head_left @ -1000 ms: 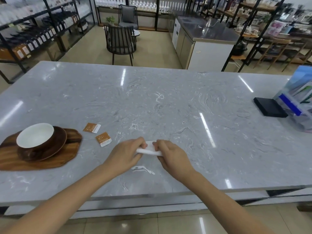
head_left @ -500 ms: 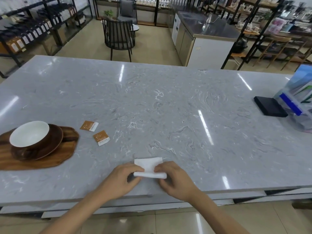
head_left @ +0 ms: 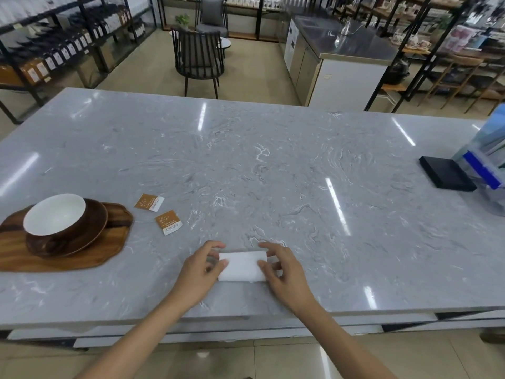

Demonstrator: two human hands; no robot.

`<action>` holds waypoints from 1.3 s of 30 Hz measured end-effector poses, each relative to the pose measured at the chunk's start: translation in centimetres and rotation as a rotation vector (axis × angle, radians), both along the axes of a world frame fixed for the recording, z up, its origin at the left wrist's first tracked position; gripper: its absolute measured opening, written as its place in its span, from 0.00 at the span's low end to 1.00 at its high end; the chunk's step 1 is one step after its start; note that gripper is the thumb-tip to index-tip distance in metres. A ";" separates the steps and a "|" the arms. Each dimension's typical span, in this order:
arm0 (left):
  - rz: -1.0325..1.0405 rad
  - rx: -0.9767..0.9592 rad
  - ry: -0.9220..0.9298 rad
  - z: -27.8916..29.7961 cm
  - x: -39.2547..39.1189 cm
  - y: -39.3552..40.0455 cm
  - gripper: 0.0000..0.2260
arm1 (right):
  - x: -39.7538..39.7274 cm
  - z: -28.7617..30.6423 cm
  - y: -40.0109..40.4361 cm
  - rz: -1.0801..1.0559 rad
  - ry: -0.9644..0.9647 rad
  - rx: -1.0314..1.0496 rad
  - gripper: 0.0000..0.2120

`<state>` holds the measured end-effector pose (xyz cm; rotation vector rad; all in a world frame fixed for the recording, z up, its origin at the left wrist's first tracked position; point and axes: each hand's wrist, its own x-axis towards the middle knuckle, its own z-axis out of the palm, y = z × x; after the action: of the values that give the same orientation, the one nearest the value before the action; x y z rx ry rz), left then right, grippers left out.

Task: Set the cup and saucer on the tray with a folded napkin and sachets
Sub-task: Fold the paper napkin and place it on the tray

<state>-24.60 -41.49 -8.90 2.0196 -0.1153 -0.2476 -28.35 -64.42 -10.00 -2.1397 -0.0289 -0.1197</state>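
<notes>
A white folded napkin (head_left: 241,266) lies flat on the grey marble counter near its front edge. My left hand (head_left: 200,269) pinches its left end and my right hand (head_left: 284,272) pinches its right end. At the far left a wooden tray (head_left: 82,258) carries a brown saucer (head_left: 93,231) with a brown cup (head_left: 56,221), white inside, on it. Two orange sachets lie on the counter to the right of the tray, one (head_left: 149,202) farther back and one (head_left: 169,222) nearer.
A black flat box (head_left: 446,173) and a clear holder with blue-striped items (head_left: 486,170) stand at the right end of the counter (head_left: 273,173). Behind the counter are a dark chair (head_left: 198,57), shelving and a steel worktop.
The napkin was a narrow roll between my hands; now it lies flat as a wider folded rectangle on the counter. Both hands shifted to its two ends.
</notes>
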 end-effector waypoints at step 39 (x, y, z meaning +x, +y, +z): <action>-0.077 0.531 -0.113 -1.0 -2.2 -1.1 0.19 | -0.7 2.1 1.7 0.144 0.475 -0.446 0.26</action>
<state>-26.77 -42.56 -9.95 2.5618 -0.2167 -0.2279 -29.03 -62.75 -7.95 -2.5474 0.0743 0.5248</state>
